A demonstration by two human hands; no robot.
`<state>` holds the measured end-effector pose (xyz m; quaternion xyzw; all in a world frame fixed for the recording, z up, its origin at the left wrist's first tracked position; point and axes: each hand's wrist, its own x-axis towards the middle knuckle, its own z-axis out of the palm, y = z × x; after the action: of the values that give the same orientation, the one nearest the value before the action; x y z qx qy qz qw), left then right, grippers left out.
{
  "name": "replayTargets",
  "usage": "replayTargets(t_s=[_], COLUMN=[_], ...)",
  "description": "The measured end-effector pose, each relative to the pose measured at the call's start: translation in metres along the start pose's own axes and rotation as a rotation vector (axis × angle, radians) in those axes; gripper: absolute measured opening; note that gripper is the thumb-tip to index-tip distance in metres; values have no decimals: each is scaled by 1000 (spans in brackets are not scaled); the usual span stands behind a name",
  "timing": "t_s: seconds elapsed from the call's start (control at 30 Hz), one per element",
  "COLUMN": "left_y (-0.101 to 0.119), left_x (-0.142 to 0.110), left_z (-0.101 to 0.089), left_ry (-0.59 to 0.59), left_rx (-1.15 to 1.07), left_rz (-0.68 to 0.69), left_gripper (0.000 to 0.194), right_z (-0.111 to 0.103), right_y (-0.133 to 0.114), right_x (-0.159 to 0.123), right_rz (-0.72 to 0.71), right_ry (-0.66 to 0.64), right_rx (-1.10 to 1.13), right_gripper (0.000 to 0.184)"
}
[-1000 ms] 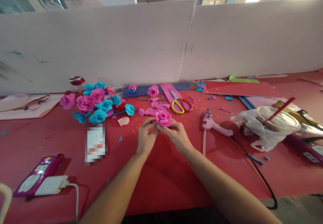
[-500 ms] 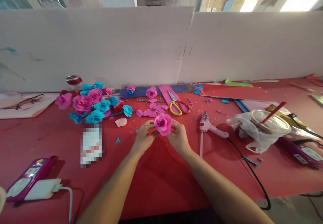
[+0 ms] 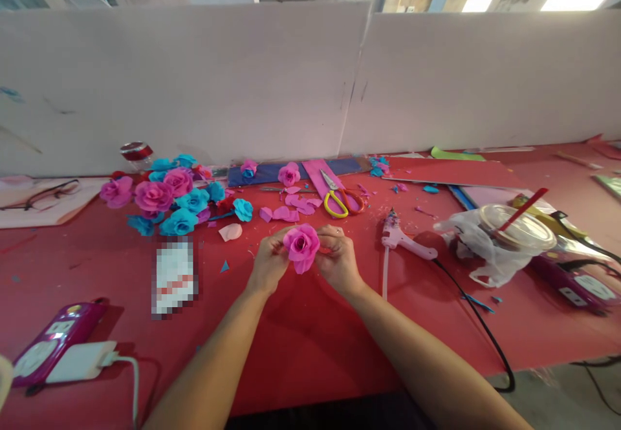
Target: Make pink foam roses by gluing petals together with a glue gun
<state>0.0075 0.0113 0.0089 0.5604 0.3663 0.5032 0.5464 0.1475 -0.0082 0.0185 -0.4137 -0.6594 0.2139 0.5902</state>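
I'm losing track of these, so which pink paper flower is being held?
The pink paper rose held between the bare left hand and right hand; the other pink paper flowers are farther back, touched by neither hand.

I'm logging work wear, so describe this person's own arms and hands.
Both forearms are bare, with no sleeve in view. The left hand and right hand wear no gloves, and no watch or bracelet shows at either wrist. A small glint on the right hand's fingers may be a ring, but it is too small to tell.
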Motion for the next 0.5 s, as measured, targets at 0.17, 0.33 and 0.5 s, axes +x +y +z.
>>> replayTargets(t_s=[0.17,0.33,0.5], left_y=[2,3,11], left_x=[0,-2,-8], left_z=[3,1,5], left_ry=[-21,-54,-162], left_rx=[-47,-114,-164], left_rz=[-48,-109,-132], left_gripper=[26,31,49], right_z=[0,-2,-1], right_y=[1,5,4], right_x=[1,2,3], right_rz=[208,315,248], right_ry=[-17,-60,-51], right_rx=[147,278,288], right_gripper=[10,9,8])
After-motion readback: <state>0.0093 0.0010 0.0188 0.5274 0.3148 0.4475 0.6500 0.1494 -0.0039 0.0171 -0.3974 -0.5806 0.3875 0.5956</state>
